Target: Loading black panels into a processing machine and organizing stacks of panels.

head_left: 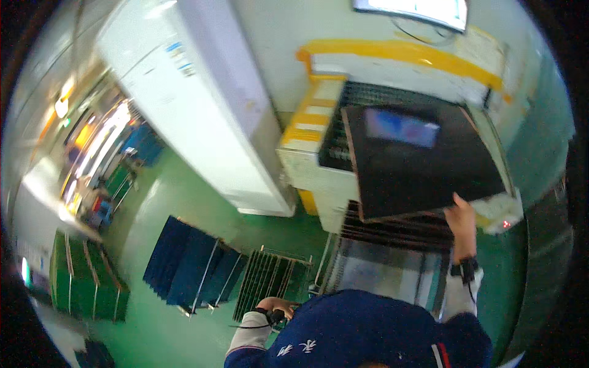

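Observation:
My right hand (460, 221) grips the near right edge of a large, flat black panel (423, 168). The glossy panel is tilted over a white bench (341, 199) trimmed with yellow, and a bright screen reflects in its surface. Under its left and far edges shows a black slotted bed (374, 95). Low in the picture, my left hand (279, 305) is beside a rack of upright dark panels (264, 279); blur and my body hide its fingertips. Below the held panel, more dark panels (392, 230) stand in a row on a metal-framed cart (331, 270).
A tall white cabinet (208, 116) rises left of the bench. On the green floor stand a rack of blue panels (190, 260) and a rack of green panels (89, 279). A monitor (417, 11) hangs on the wall. Dark sheeting (549, 233) borders the right side.

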